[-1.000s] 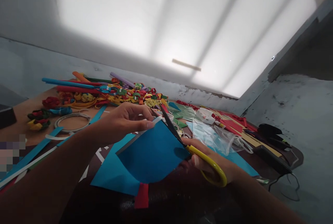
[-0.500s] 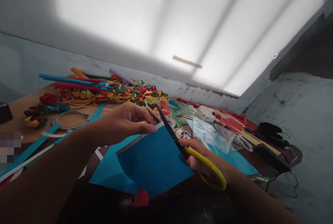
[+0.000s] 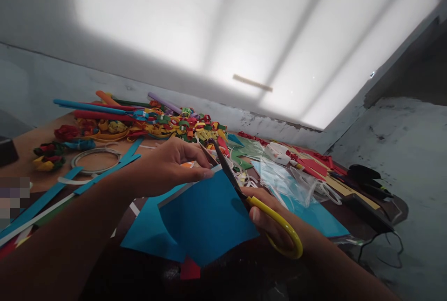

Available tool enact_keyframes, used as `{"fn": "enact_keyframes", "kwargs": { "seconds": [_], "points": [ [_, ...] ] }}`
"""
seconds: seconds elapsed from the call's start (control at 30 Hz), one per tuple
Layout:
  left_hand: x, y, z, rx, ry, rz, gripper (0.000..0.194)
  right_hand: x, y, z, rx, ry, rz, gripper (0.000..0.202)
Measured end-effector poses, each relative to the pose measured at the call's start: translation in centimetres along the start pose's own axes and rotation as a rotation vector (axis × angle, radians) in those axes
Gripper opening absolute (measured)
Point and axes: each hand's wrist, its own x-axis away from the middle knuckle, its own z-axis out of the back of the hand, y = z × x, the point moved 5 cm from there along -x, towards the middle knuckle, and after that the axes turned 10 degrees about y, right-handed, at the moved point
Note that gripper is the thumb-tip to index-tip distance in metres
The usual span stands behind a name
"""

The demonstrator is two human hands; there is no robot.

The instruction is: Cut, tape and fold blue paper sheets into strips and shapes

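My left hand (image 3: 181,163) pinches the upper edge of a blue sheet of paper (image 3: 206,217), which has a pale strip along that edge and curves downward. My right hand (image 3: 268,215) is closed round the yellow handle of a pair of scissors (image 3: 226,168). The dark blades point up and away, parted, with the top corner of the paper at them. Whether they touch the paper is hard to make out. Beneath the held piece lies another blue sheet (image 3: 143,231), and a small red scrap (image 3: 190,269) shows below it.
Paper chains (image 3: 188,126) and rolled coloured paper (image 3: 101,107) pile up at the back left. A ring of tape (image 3: 95,160) and blue strips (image 3: 38,205) lie left. Clear plastic bags (image 3: 279,177), red paper (image 3: 312,166) and a black box with a cable (image 3: 366,210) are to the right.
Almost nothing differs. The whole view has shifted slightly, and both hands keep their hold on the paper and the scissors.
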Motion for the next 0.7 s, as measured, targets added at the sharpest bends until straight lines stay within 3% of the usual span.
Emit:
{"fn": "enact_keyframes", "kwargs": {
  "seconds": [0.3,0.47,0.7],
  "points": [
    [-0.03,-0.21,-0.08,0.02,0.053,-0.019,0.018,-0.16,-0.58,-0.22,-0.084,-0.004,-0.01,0.066],
    [-0.01,-0.03,-0.03,0.027,0.057,-0.037,0.016,-0.16,-0.77,-0.4,-0.145,-0.066,-0.03,0.07],
    [-0.16,-0.19,-0.01,0.007,0.061,-0.036,0.017,0.24,-0.8,-0.4,-0.117,-0.025,-0.067,0.072]
  ]
}}
